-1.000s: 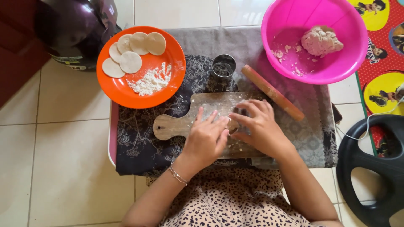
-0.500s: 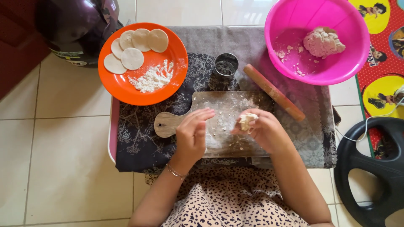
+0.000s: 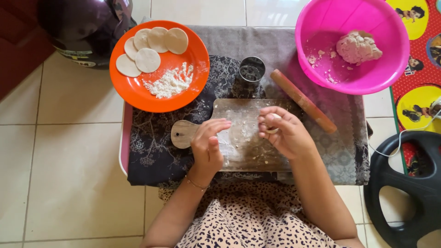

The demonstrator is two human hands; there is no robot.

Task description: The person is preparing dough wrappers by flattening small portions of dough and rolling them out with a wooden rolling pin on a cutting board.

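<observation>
Five cut dough discs (image 3: 149, 48) already lie on the orange plate (image 3: 193, 87) at 11 o'clock, beside a small heap of flour (image 3: 171, 82). That part looks done.

A large lump of dough (image 3: 358, 47) sits unworked in the pink bowl (image 3: 317, 18) at 1 o'clock, so by my judgement much is left.

Right hand (image 3: 287, 135): fingers curled, pinching a small scrap of dough (image 3: 272, 124) above the wooden board (image 3: 243, 138), toward its 2 o'clock corner.

Left hand (image 3: 207, 144): fingers together, laid flat on the board's floury left half, near the handle.

Round metal cutter (image 3: 251, 70) stands just past the board at 12 o'clock. Rolling pin (image 3: 302, 100) lies slanted between board and bowl, on the cloth-covered surface (image 3: 151, 151).

Packages, labels: none seen. At 3 o'clock a red mat (image 3: 415, 98) with yellow circles holding cartoon figures; details too small to tell.
</observation>
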